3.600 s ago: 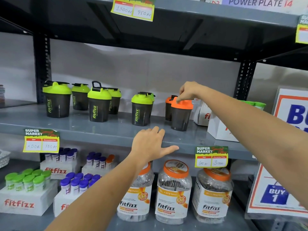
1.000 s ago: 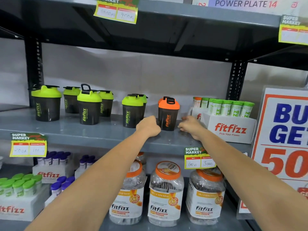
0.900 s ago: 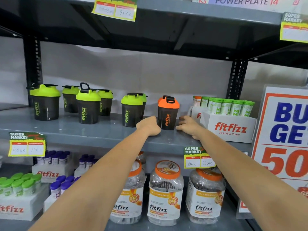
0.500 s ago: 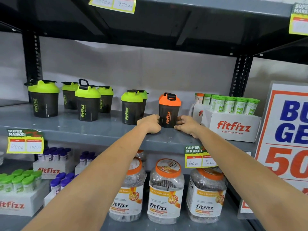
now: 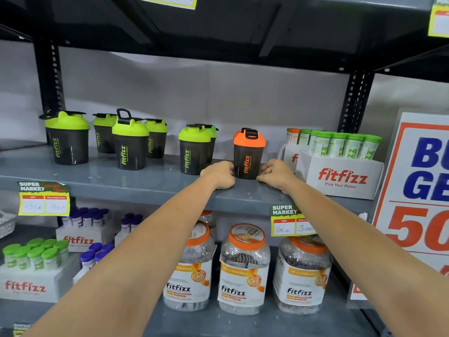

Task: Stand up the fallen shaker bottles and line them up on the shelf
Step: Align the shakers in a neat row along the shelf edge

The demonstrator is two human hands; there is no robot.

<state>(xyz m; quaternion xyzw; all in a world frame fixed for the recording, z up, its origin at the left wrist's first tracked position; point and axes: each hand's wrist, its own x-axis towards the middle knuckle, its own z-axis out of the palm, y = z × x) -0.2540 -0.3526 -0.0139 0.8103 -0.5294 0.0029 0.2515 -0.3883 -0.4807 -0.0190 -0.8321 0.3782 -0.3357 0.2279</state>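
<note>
An orange-lidded dark shaker bottle [image 5: 249, 154] stands upright on the grey shelf [image 5: 145, 181], right of centre. My left hand [image 5: 218, 175] rests on the shelf with curled fingers pressed against the bottle's lower left side. My right hand [image 5: 275, 172] is curled against its lower right side, so the base sits between both hands. Several green-lidded shaker bottles stand upright to the left: a front one [image 5: 194, 150] nearest my left hand, one with a raised loop [image 5: 130, 144], and the far-left one [image 5: 68, 139]. Others stand partly hidden behind them.
A white fitfizz box [image 5: 340, 176] holding green-capped tubes stands just right of my right hand. A large promo sign [image 5: 418, 190] leans at the far right. Orange-lidded jars [image 5: 243, 268] and tube boxes fill the lower shelf. A dark shelf hangs overhead.
Both hands have closed in from beside the orange shaker until they touch its base. 3.6 s ago my right hand was on its lid and my left lay open on the shelf edge.
</note>
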